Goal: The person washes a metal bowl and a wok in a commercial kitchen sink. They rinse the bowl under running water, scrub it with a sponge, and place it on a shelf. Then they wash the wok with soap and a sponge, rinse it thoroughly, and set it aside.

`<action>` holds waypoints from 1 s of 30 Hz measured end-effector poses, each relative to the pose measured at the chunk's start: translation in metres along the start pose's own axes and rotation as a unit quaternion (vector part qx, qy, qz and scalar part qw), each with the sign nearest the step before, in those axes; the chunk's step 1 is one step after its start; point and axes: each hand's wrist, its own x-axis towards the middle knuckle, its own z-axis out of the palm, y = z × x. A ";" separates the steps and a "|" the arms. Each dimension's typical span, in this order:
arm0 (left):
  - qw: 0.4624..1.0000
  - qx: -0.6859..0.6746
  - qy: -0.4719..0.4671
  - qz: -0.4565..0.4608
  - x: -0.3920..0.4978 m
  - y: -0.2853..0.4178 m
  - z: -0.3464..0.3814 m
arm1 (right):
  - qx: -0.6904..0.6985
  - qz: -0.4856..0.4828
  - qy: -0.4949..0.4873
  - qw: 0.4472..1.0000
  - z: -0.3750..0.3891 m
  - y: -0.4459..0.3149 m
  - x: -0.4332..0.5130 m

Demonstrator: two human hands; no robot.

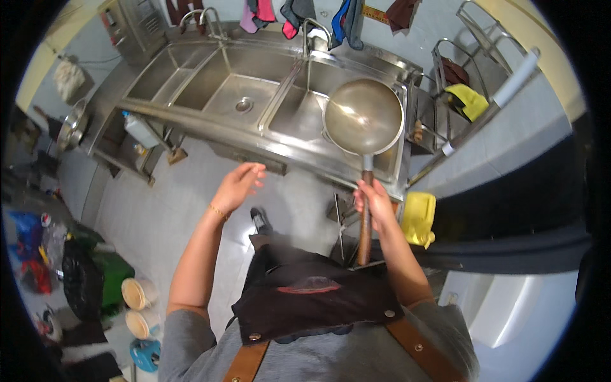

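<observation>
My right hand (374,203) is wrapped around the wooden handle (365,238) of a metal wok (363,117). The wok's bowl is held over the right basin (298,112) of a stainless steel sink, its shiny rounded surface facing me. Whether the bowl touches the basin cannot be told. My left hand (238,186) hangs free above the floor in front of the sink, fingers loosely apart and holding nothing. A curved faucet (316,36) rises behind the right basin.
Several cloths (298,14) hang on the wall behind the sink. A yellow plastic container (419,218) stands at right, below a long pole (482,119). White tubs (138,293) and a green bin (114,281) stand at left on the floor. A white bottle (141,130) is beneath the counter's left end.
</observation>
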 end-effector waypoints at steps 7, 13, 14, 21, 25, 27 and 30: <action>0.995 -0.065 -0.077 -0.016 0.365 -0.004 -0.069 | -0.017 0.112 0.122 0.986 0.011 0.003 0.159; 0.991 -0.063 -0.078 -0.092 0.632 0.026 -0.063 | -0.080 0.175 0.176 0.965 0.057 0.004 0.224; 0.991 -0.063 -0.065 -0.097 0.665 0.032 -0.056 | -0.091 0.184 0.179 0.962 0.064 0.001 0.228; 0.993 0.012 -0.039 -0.109 0.789 0.028 -0.031 | -0.075 0.208 0.232 0.947 0.098 -0.011 0.268; 0.982 -0.019 -0.116 -0.148 0.801 0.021 -0.051 | -0.063 0.186 0.208 0.958 0.101 -0.020 0.292; 0.975 -0.024 -0.146 -0.167 0.800 0.024 -0.056 | -0.091 0.205 0.201 0.954 0.102 -0.024 0.299; 0.959 -0.006 -0.155 -0.237 0.802 0.037 -0.050 | -0.049 0.221 0.209 0.951 0.104 -0.026 0.307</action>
